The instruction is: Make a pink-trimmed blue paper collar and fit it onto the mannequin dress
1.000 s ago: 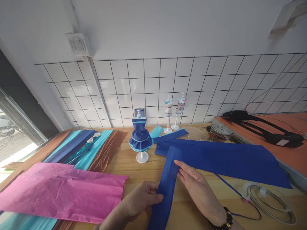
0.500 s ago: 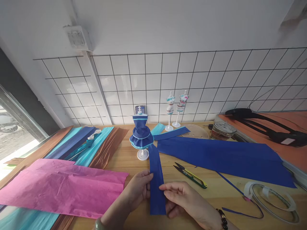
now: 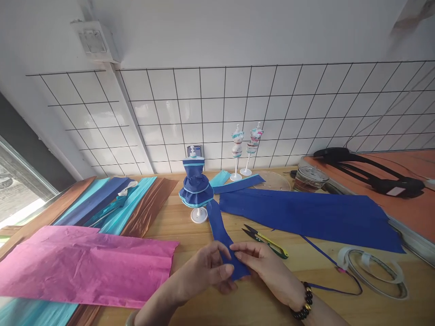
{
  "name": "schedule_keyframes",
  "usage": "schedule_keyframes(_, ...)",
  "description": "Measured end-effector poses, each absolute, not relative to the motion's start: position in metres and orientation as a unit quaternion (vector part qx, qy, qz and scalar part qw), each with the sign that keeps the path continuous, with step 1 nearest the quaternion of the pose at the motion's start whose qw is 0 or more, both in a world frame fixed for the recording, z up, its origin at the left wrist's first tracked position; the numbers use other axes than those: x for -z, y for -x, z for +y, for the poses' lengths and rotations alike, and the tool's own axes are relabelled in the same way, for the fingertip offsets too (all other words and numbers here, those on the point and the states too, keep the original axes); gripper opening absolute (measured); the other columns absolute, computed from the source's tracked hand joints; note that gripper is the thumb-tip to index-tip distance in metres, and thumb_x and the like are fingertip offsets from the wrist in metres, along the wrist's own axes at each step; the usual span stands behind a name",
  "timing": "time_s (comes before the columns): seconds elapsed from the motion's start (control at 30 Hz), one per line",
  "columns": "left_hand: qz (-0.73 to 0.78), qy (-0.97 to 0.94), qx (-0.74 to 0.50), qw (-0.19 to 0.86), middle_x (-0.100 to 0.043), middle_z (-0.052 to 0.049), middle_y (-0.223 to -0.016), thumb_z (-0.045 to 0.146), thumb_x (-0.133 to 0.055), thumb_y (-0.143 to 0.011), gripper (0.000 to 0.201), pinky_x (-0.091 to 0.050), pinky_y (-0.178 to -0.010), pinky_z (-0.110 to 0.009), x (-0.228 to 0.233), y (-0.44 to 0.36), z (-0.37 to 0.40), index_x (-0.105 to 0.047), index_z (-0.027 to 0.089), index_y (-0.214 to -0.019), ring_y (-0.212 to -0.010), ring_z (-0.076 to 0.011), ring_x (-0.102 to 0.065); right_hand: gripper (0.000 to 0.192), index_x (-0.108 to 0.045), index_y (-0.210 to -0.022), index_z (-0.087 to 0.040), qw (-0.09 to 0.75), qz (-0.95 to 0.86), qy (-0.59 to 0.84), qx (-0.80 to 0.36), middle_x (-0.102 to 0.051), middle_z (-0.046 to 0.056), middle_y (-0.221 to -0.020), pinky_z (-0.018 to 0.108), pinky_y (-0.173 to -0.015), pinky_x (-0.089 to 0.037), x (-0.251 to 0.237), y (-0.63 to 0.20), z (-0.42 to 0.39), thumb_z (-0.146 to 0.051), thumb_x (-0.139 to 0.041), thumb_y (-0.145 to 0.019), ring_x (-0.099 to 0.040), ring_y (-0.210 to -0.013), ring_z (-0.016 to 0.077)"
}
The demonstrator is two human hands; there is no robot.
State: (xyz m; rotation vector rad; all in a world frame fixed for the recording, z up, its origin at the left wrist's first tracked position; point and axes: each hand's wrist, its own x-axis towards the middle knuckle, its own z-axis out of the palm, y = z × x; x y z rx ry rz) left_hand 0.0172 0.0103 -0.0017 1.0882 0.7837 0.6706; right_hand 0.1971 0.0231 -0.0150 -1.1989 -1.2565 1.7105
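A narrow blue crepe paper strip point(image 3: 221, 232) runs from beside the dressed mini mannequin point(image 3: 196, 189) toward me, its near end turned to the right. My right hand point(image 3: 268, 267) pinches the strip's right edge between thumb and fingers. Over the left edge, near the lower end, my left hand point(image 3: 210, 267) has thumb and fingers apart; its lower fingers are partly hidden. The mannequin wears a blue dress with light-blue trim and a ruffled skirt. Yellow-and-black thread snips point(image 3: 267, 242) lie just beyond my right hand.
A large blue sheet point(image 3: 306, 217) covers the right side, with a roll of tape point(image 3: 374, 271) nearer me. Pink paper point(image 3: 88, 265) lies left over brown and turquoise sheets. Two small mannequins point(image 3: 237, 154) and a glass jar point(image 3: 309, 179) stand at the back.
The strip's lower end has swung right and lifted slightly, bending the strip. My left hand has moved across it with its fingers opened; my right hand still pinches the right edge.
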Motion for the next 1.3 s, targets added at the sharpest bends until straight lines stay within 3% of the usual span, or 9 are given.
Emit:
schedule_keyframes(0.13,0.345,-0.511,-0.252,0.746,-0.066,-0.005,-0.075,0.033,-0.072,-0.065,0.032,-0.045,-0.065,-0.026,0.003,-0.014,0.008,-0.061,0.013,-0.087,-0.073,-0.0167,-0.063,0.023,-0.069,-0.09,-0.022,0.348,-0.517,0.471,-0.624,-0.069,-0.001,-0.075,0.026,-0.06,-0.049,0.017,-0.199,0.025,-0.035,-0.063,-0.072,-0.061,-0.066,0.015)
schedule_keyframes(0.27,0.38,-0.488,-0.322,0.717,-0.06,0.003,-0.057,0.021,-0.078,-0.058,0.034,-0.039,-0.054,-0.019,0.011,-0.011,0.015,-0.064,0.015,-0.089,-0.057,-0.0098,-0.057,0.027,-0.066,-0.101,-0.023,0.372,-0.464,0.415,-0.689,-0.069,0.002,-0.094,0.035,-0.072,-0.052,0.012,-0.202,0.025,-0.034,-0.056,-0.078,-0.066,-0.073,0.0183)
schedule_keyframes(0.47,0.36,-0.388,-0.425,0.734,-0.069,-0.005,-0.077,0.015,-0.078,-0.057,0.031,-0.048,-0.074,-0.03,0.007,-0.013,0.019,-0.062,0.013,-0.083,-0.076,-0.0169,-0.064,0.032,-0.063,-0.106,-0.021,0.398,-0.556,0.353,-0.638,-0.071,0.005,-0.089,0.038,-0.086,-0.048,0.007,-0.202,0.021,-0.032,-0.062,-0.076,-0.065,-0.088,0.0205)
schedule_keyframes(0.67,0.361,-0.413,-0.441,0.711,-0.071,-0.005,-0.076,0.017,-0.076,-0.062,0.024,-0.049,-0.07,-0.028,0.002,-0.017,0.016,-0.06,0.014,-0.081,-0.073,-0.0162,-0.065,0.021,-0.07,-0.085,-0.023,0.408,-0.602,0.415,-0.547,-0.071,0.004,-0.088,0.032,-0.076,-0.052,0.01,-0.2,0.019,-0.039,-0.063,-0.075,-0.066,-0.079,0.0193)
schedule_keyframes(0.8,0.365,-0.464,-0.443,0.674,-0.071,-0.005,-0.072,0.024,-0.069,-0.07,0.015,-0.048,-0.069,-0.027,0.001,-0.017,0.014,-0.059,0.014,-0.075,-0.069,-0.0151,-0.064,0.032,-0.067,-0.098,-0.022,0.414,-0.559,0.407,-0.593,-0.071,0.003,-0.082,0.033,-0.077,-0.051,0.012,-0.2,0.02,-0.037,-0.069,-0.07,-0.065,-0.08,0.0188)
schedule_keyframes(0.9,0.373,-0.469,-0.443,0.667,-0.071,-0.007,-0.071,0.029,-0.063,-0.077,0.017,-0.047,-0.068,-0.027,0.001,-0.015,0.015,-0.059,0.013,-0.073,-0.067,-0.0152,-0.064,0.04,-0.065,-0.103,-0.021,0.417,-0.543,0.404,-0.607,-0.07,0.004,-0.089,0.034,-0.08,-0.05,0.014,-0.199,0.02,-0.035,-0.073,-0.066,-0.064,-0.086,0.0195)
schedule_keyframes(1.13,0.343,-0.401,-0.439,0.727,-0.07,-0.007,-0.075,0.029,-0.06,-0.079,0.016,-0.047,-0.068,-0.028,0.002,-0.016,0.015,-0.057,0.014,-0.075,-0.07,-0.0161,-0.065,0.026,-0.07,-0.087,-0.021,0.402,-0.56,0.434,-0.58,-0.072,0.004,-0.078,0.031,-0.072,-0.051,0.01,-0.198,0.02,-0.04,-0.067,-0.07,-0.065,-0.074,0.0188)
schedule_keyframes(1.3,0.377,-0.41,-0.441,0.704,-0.069,-0.006,-0.071,0.032,-0.061,-0.078,0.02,-0.047,-0.065,-0.026,0.002,-0.016,0.016,-0.057,0.013,-0.073,-0.065,-0.0135,-0.063,0.022,-0.07,-0.08,-0.019,0.422,-0.519,0.428,-0.609,-0.071,0.003,-0.074,0.03,-0.069,-0.05,0.007,-0.197,0.021,-0.04,-0.066,-0.072,-0.064,-0.066,0.0167)
